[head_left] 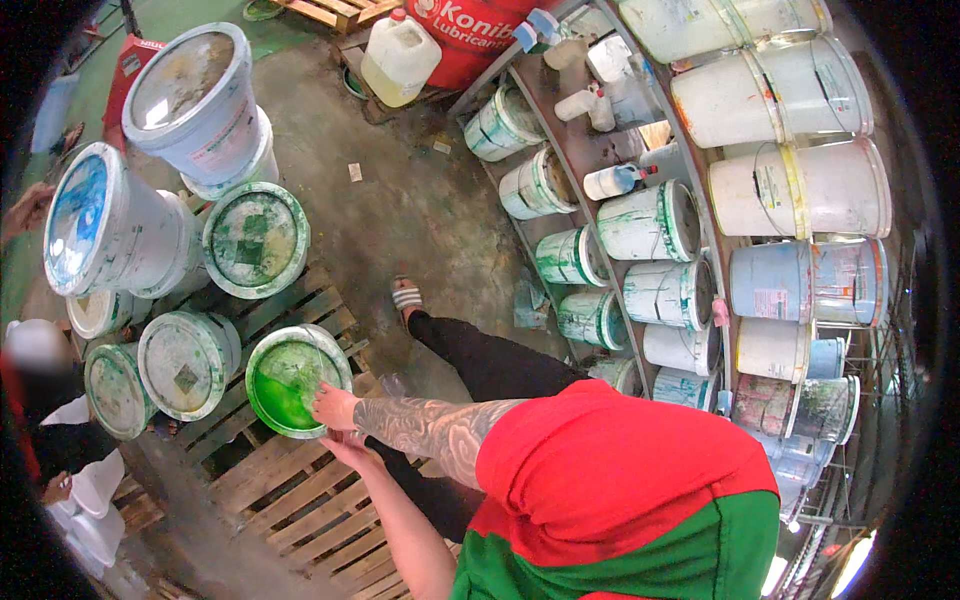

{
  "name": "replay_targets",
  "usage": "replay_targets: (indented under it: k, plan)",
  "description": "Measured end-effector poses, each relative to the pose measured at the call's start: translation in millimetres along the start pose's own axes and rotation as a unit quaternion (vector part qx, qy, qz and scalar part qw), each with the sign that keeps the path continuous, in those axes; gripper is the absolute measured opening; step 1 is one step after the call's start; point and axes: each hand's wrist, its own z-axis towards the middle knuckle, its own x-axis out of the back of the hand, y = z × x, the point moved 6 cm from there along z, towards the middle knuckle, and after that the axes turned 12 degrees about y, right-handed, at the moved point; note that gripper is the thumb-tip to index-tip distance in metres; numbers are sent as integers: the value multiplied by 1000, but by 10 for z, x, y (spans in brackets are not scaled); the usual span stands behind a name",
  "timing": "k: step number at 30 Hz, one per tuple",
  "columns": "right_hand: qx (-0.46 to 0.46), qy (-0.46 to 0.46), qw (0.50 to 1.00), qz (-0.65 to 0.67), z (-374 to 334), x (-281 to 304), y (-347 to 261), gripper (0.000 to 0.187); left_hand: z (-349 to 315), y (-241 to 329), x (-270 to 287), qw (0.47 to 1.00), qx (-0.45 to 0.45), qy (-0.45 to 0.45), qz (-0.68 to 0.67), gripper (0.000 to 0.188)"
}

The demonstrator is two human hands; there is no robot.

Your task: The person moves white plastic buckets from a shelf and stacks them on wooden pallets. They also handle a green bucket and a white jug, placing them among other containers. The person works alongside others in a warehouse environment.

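A round white bucket [300, 330] with a bright green top and green-smeared rim stands on the wooden pallet. Whether the green is a lid or paint inside, I cannot tell. My right hand [336, 406], at the end of a tattooed forearm, curls its fingers over the bucket's near rim. Just below it, my left hand [352, 452] grips the same edge from the side, its fingertips partly hidden. Beside this bucket stand a lidded bucket [186, 366] and another with a green-stained lid [256, 240].
Stacked buckets [195, 90] rise at the left, near a co-worker's hand [32, 208]; another person [60, 400] is lower down. Shelves [690, 150] of stained pails line the right. A jerrycan [400, 58] and red drum [478, 45] stand behind. Slatted pallets [300, 500] cover the floor below.
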Motion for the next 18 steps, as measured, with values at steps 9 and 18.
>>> replay_targets:
  k: [9, 18]
  plan:
    - [-183, 45, 964, 186, -1139, 1646, 2173, 33, -338, 298, -464, 963, 145, 182, 136, 81]
    - [-664, 166, 725, 73, -4364, 3382, 7120, 26, -1054, 229, -1663, 817, 33, 75, 571, 23]
